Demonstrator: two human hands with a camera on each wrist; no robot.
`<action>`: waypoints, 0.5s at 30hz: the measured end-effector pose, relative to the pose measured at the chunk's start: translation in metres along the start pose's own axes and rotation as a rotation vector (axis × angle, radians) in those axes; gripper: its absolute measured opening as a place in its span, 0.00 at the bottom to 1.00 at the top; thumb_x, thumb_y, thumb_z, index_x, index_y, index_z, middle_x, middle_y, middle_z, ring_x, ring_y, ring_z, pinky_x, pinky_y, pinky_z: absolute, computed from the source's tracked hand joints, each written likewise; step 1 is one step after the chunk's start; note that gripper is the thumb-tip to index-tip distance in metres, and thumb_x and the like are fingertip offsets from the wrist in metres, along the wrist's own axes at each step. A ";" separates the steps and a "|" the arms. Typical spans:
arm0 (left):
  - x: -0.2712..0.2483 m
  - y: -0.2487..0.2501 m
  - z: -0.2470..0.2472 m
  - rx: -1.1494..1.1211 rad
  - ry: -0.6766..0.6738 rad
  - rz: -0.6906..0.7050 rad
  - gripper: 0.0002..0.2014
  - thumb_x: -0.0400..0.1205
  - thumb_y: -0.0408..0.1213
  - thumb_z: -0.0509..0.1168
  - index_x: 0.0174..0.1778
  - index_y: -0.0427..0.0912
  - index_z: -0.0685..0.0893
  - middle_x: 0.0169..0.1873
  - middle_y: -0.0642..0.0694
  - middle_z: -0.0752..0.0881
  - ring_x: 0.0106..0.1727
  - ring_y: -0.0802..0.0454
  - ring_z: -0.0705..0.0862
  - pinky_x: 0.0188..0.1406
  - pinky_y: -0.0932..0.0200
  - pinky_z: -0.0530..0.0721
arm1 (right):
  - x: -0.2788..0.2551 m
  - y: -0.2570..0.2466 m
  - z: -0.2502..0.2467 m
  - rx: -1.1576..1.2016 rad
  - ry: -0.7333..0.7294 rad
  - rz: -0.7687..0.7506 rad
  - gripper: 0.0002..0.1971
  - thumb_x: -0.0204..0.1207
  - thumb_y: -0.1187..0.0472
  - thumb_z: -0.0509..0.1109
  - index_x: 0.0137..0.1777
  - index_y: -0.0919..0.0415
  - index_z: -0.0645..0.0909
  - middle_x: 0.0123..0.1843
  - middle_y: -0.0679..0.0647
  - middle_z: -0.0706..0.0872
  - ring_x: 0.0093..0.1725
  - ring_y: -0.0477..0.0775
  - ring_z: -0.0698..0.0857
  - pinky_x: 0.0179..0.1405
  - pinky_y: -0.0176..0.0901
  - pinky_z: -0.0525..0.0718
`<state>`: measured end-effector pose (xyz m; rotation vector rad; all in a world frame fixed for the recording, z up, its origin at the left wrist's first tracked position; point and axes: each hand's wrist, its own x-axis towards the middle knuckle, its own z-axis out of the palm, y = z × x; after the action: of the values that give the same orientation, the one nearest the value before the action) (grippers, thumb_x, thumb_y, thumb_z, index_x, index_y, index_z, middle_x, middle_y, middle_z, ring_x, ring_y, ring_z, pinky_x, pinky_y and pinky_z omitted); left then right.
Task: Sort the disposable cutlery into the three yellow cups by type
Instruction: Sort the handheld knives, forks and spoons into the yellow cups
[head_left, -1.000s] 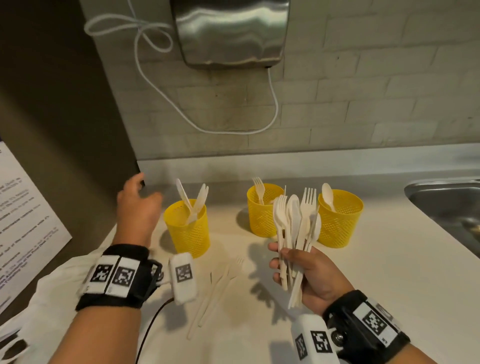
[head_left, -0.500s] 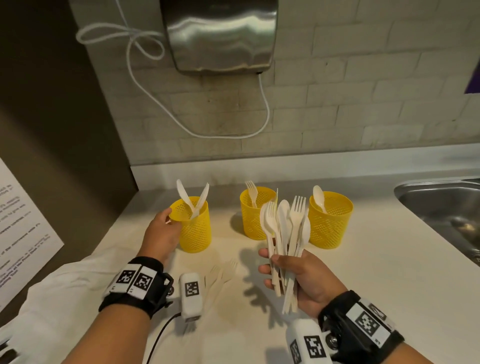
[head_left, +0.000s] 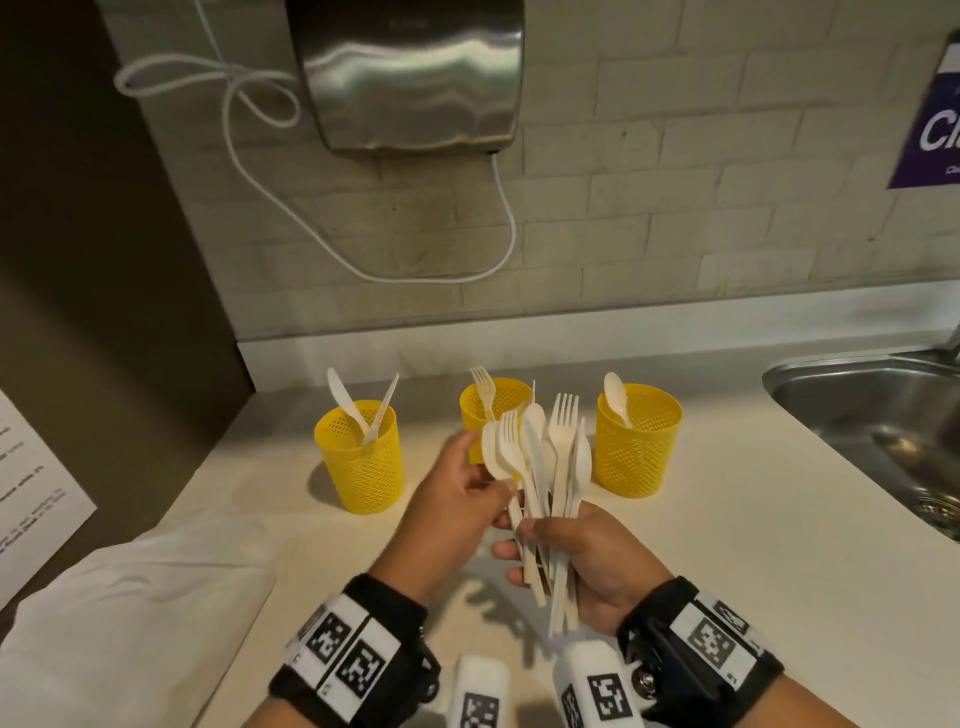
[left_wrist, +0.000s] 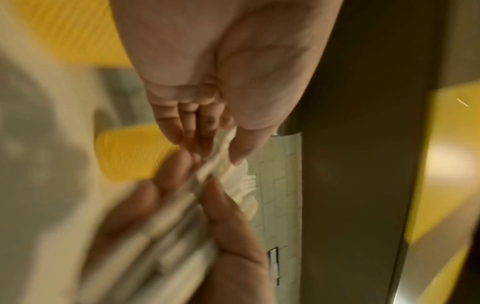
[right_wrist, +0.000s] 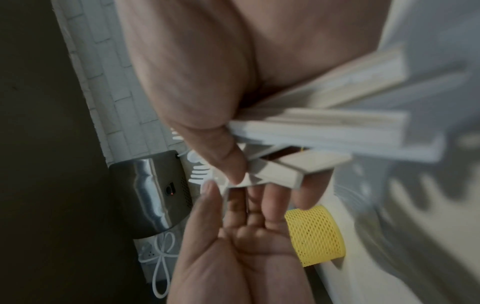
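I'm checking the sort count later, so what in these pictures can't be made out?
- Number of pieces in the bundle: head view, they overlap, and the right hand covers the handles.
- Which piece the left hand touches: left wrist view is blurred.
- Middle cup: the bundle hides its front and contents.
- Sink: cut off by the right edge.

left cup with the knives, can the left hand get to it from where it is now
Probably yes. The left hand is at the cutlery bundle held by the right hand, and nothing stands between it and the left cup.
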<state>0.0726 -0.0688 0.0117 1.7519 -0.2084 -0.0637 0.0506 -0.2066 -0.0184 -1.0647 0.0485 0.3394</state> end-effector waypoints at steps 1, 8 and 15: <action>0.003 0.000 0.005 -0.012 -0.051 0.009 0.20 0.78 0.28 0.66 0.61 0.55 0.78 0.43 0.47 0.90 0.38 0.56 0.87 0.36 0.62 0.82 | -0.001 0.000 -0.001 -0.001 0.002 -0.001 0.14 0.76 0.77 0.61 0.57 0.69 0.82 0.44 0.62 0.90 0.39 0.58 0.90 0.38 0.50 0.88; 0.057 0.043 0.017 -0.142 0.336 0.300 0.33 0.77 0.28 0.68 0.74 0.56 0.64 0.51 0.53 0.83 0.49 0.51 0.87 0.48 0.55 0.87 | -0.006 -0.014 -0.046 0.251 0.359 -0.131 0.10 0.77 0.75 0.62 0.52 0.62 0.78 0.46 0.63 0.88 0.41 0.57 0.89 0.38 0.49 0.89; 0.121 0.038 0.100 0.325 0.088 0.366 0.28 0.80 0.31 0.64 0.76 0.47 0.67 0.69 0.37 0.77 0.64 0.37 0.80 0.64 0.50 0.78 | -0.033 -0.022 -0.068 0.267 0.381 -0.115 0.11 0.75 0.77 0.61 0.53 0.64 0.78 0.40 0.62 0.86 0.31 0.56 0.83 0.28 0.46 0.87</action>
<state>0.1718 -0.1939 0.0382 2.0057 -0.4933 0.3296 0.0340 -0.2829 -0.0263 -0.8509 0.3623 0.0198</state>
